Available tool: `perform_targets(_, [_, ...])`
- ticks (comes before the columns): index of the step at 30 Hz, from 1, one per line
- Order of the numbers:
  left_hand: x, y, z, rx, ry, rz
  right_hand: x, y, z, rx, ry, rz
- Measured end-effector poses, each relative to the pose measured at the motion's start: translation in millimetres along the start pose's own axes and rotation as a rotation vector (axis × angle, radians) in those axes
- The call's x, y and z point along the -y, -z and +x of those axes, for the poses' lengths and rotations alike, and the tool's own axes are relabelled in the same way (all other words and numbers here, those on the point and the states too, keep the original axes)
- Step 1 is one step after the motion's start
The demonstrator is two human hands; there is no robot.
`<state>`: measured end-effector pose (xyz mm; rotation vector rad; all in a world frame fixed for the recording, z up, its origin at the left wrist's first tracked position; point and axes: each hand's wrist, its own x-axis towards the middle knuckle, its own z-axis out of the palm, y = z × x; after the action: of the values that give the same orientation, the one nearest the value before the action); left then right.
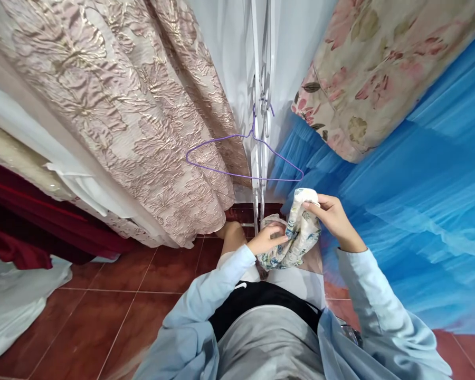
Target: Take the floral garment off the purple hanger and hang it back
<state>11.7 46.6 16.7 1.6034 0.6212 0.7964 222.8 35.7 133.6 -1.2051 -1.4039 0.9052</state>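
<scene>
A crumpled white cloth garment with a blue and green floral print (301, 232) hangs bunched between my two hands, above my lap. My right hand (332, 214) pinches its upper end between thumb and fingers. Lower down on the left, my left hand (267, 238) closes on the cloth's side, its fingers partly hidden by the folds. Just beyond the hands, a bare purple wire hanger (243, 174) hangs from a white metal frame (255, 105).
A pink-gold brocade fabric (150, 116) hangs on the left, with white and dark red fabrics (19, 211) beside it. To the right hang blue tulle (427, 221) and a floral fabric (364, 79). Red-brown tiles (114, 306) cover the floor.
</scene>
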Motion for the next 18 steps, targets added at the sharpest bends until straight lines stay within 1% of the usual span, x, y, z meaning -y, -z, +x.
perform_targets(1, [2.4,-0.1,-0.4,-0.027,0.009,0.015,-1.1,4.1,0.4,-0.019,0.009,-0.011])
perform_targets(3, [0.3,4.2,-4.5,-0.131,0.042,-0.010,-6.1,15.5,3.3,-0.075,0.044,-0.055])
perform_targets(5, [-9.6,13.2,-11.3,-0.243,0.059,-0.069,-15.7,29.8,8.4,-0.123,0.091,-0.138])
perform_targets(6, [-16.3,19.1,-14.9,-0.260,0.070,-0.108,-22.0,37.1,11.5,-0.141,0.113,-0.187])
perform_targets(7, [-23.4,25.7,-18.1,-0.244,0.088,-0.150,-28.9,43.9,14.9,-0.160,0.132,-0.230])
perform_targets(8, [-30.4,32.9,-21.0,-0.202,0.116,-0.187,-36.0,49.7,18.8,-0.190,0.147,-0.264])
perform_targets(10, [-43.2,48.5,-25.5,-0.096,0.177,-0.208,-49.0,57.1,28.3,-0.291,0.159,-0.292])
perform_targets(11, [-48.7,56.5,-27.6,-0.058,0.195,-0.176,-54.0,58.0,34.4,-0.353,0.156,-0.280])
perform_targets(13, [-58.7,72.0,-32.1,-0.031,0.188,-0.018,-59.8,53.8,49.9,-0.442,0.129,-0.212])
perform_targets(16, [-72.7,90.7,-41.0,-0.071,0.127,0.292,-58.2,34.6,82.7,-0.444,0.107,-0.057])
perform_targets(18, [-81.3,98.8,-47.0,-0.103,0.098,0.437,-53.0,18.0,109.8,-0.430,0.107,0.018])
